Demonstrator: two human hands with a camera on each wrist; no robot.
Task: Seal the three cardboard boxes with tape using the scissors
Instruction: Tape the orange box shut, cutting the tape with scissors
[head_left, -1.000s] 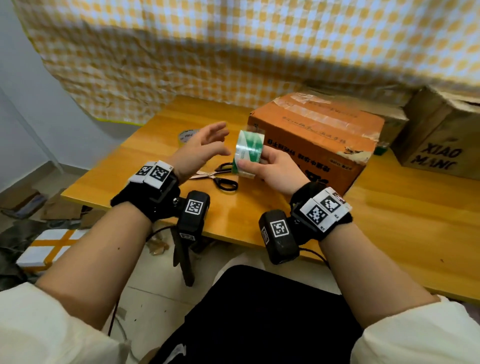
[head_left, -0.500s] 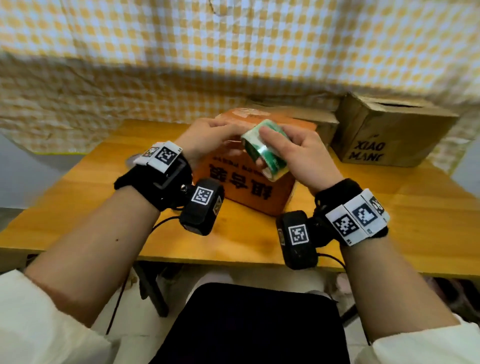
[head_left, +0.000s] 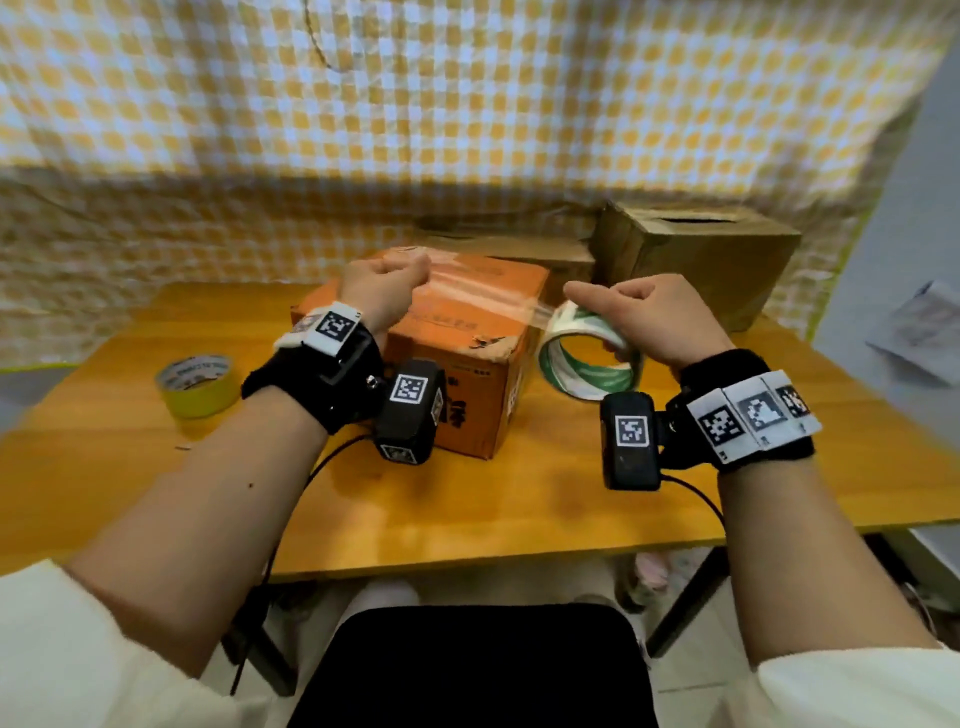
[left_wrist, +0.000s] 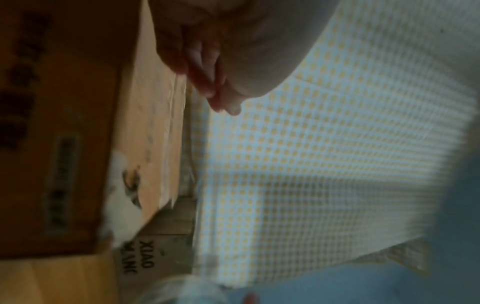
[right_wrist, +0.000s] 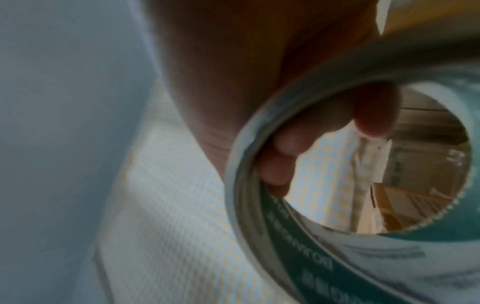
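Note:
An orange cardboard box (head_left: 467, 358) stands in the middle of the wooden table (head_left: 493, 509). My right hand (head_left: 649, 317) grips a roll of clear tape with a green and white core (head_left: 587, 358) just right of the box; its fingers curl through the core (right_wrist: 285, 148). A clear strip of tape (head_left: 478, 299) stretches from the roll leftward over the box top to my left hand (head_left: 387, 291), which pinches its free end (left_wrist: 182, 82). Two brown boxes (head_left: 696, 260) (head_left: 519, 254) stand behind. No scissors are in view.
A yellow tape roll (head_left: 196, 383) lies on the table at the left. A yellow checked cloth (head_left: 467, 104) hangs behind the table. The table's front edge runs close to my lap, and a grey wall (head_left: 914, 260) is at the right.
My hands have drawn apart: the left went left with the tape end and the right went right with the roll, stretching a strip over the orange box. The view has shifted right.

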